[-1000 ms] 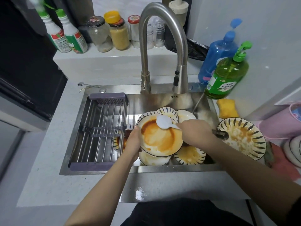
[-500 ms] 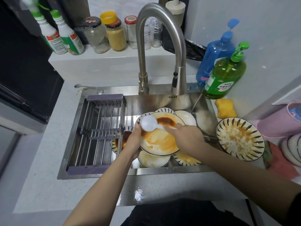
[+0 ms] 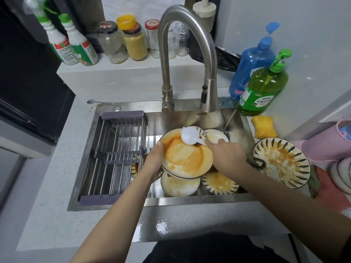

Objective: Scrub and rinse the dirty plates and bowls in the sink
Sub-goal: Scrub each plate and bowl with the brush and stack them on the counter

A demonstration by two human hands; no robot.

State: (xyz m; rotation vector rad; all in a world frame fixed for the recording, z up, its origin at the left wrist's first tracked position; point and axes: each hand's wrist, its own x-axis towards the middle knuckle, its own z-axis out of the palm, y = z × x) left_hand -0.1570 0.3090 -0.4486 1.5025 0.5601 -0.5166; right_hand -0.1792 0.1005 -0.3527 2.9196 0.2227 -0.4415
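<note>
My left hand (image 3: 154,160) grips the left rim of a white plate (image 3: 187,160) smeared with orange sauce, held tilted over the sink (image 3: 190,201). My right hand (image 3: 227,154) holds the handle of a white round-headed brush (image 3: 190,135), whose head rests on the plate's upper edge. Under the held plate lie several dirty plates and bowls, among them a white plate (image 3: 178,186) and a striped bowl (image 3: 219,184). Another sauce-stained striped bowl (image 3: 281,162) stands on the counter to the right of the sink.
A metal drying rack (image 3: 115,154) fills the sink's left half. The faucet (image 3: 187,59) arches over the back. Green dish soap (image 3: 263,88), a blue bottle (image 3: 252,63) and a yellow sponge (image 3: 264,127) stand at the back right. Jars and spray bottles line the ledge.
The brush head has moved across the plate, first to its left side, then up to its upper edge. The sauce is smeared wider and thinner. My left hand keeps its grip.
</note>
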